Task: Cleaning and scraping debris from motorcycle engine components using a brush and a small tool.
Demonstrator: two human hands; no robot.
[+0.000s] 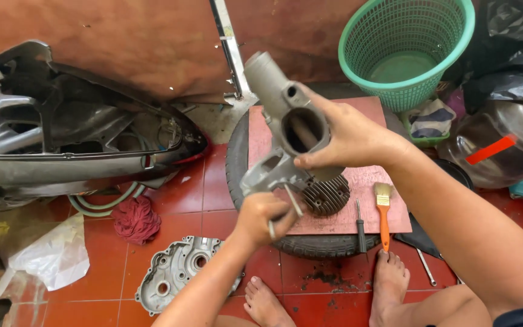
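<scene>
Above a reddish board (394, 109) laid across a tyre (237, 157) on the red tile floor, the right hand (349, 136) is closed around the upper part of a grey cast-metal engine casing (286, 130), held clear of the board with a wide bore facing the camera. The left hand (261, 219) is closed around a thin metal tool (292, 200), its tip touching the lower end of the casing. A finned cylinder (327, 195) lies on the board beneath. A separate cover plate (180, 272) rests on the floor, so disassembly appears well advanced; work on the casing itself appears unfinished. An orange-handled brush (383, 212) and a screwdriver (360, 227) lie unused on the board, beside a green basket (407, 48).
</scene>
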